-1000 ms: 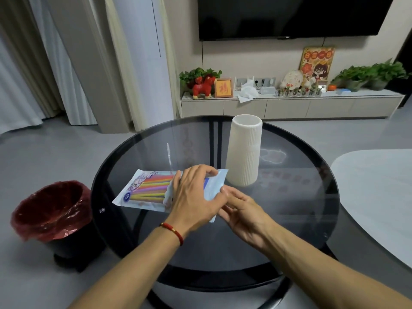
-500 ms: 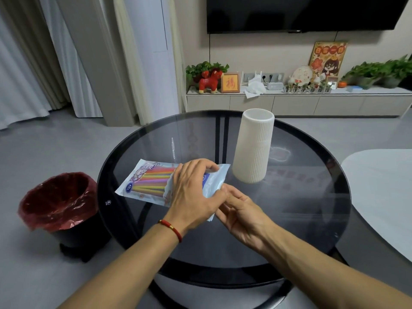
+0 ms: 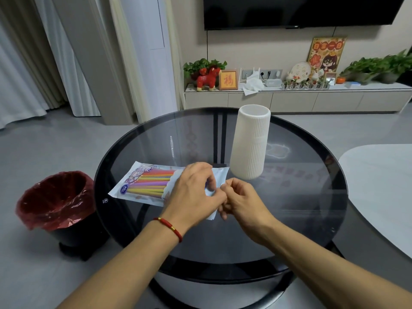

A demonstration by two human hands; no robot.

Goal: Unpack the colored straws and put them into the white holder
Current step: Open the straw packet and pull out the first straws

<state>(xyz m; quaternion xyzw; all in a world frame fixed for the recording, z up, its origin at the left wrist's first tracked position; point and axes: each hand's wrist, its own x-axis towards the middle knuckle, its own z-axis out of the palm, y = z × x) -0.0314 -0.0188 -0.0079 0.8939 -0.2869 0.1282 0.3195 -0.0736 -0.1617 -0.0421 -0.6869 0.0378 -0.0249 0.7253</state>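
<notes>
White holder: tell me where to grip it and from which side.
Grip the holder round its ribbed middle, coming in from its right. It stands upright as a tall cylinder, and the straw pack and both hands lie to its near left, so the right side is open.

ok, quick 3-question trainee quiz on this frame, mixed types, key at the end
1. True or false: some straws already stand in the white holder.
2. Which hand wears the red bracelet? A) left B) right
3. Fill in: both hands grip the straw packet at its ___ end, the one nearer the holder.

Key
1. False: they are all in the packet.
2. A, the left hand; the right hand is bare.
3. right
</notes>
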